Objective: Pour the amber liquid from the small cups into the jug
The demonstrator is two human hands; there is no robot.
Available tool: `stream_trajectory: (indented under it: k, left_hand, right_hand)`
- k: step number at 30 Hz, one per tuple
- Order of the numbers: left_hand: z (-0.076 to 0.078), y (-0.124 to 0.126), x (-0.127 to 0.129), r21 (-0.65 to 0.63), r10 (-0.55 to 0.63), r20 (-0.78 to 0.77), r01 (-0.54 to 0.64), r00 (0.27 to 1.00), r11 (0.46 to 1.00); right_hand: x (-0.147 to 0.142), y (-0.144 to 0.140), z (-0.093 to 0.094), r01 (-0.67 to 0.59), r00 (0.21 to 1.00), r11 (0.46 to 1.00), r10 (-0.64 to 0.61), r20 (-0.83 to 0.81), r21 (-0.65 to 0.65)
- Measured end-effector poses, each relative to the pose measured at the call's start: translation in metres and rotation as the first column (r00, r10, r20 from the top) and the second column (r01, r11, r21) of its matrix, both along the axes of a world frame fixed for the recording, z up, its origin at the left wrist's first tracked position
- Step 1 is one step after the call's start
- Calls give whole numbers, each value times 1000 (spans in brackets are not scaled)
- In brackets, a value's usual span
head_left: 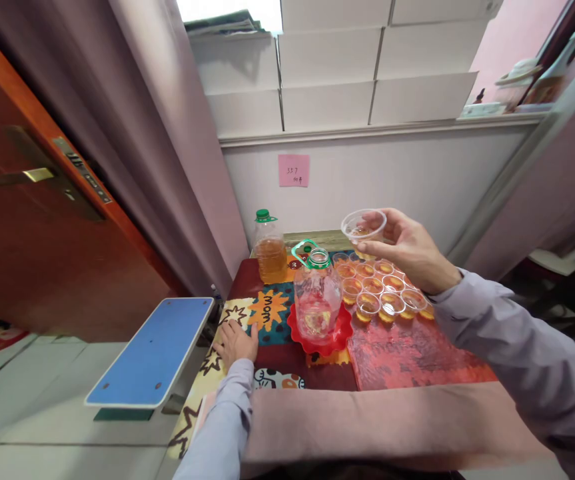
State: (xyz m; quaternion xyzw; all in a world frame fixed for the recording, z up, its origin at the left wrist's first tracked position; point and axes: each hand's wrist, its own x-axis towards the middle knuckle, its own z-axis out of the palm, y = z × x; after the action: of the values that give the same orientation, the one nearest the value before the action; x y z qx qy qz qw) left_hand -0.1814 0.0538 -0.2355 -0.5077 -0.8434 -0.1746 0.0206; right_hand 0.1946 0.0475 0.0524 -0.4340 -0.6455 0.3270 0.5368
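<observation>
Right hand pinches a small clear plastic cup above the open clear jar (red tray underneath); left hand rests flat, fingers spread. A tilt could easily slosh liquid onto the patterned tablecloth.

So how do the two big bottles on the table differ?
The capped bottle at the back holds amber liquid about halfway up; the open bottle looks nearly empty. The capped bottle stands straight on the table; the open bottle stands in a red dish, nearer the person. Both are clear plastic with green tops.
</observation>
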Motion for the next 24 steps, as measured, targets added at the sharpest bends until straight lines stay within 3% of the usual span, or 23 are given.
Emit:
stream_trajectory:
  k: [8,15,24]
  left_hand:
    - [0,-1,1,-3,-10,-2,10,1000,1000]
    - [-2,0,0,-10,-7,17,7,1000,1000]
    - [0,-1,0,-7,-6,17,6,1000,1000]
  right_hand:
    - [-18,24,-7,27,963,993,-57,264,114]
    - [-25,25,-4,104,854,966,-209,476,238]
    - [-28,31,-2,108,785,936,-287,549,334]
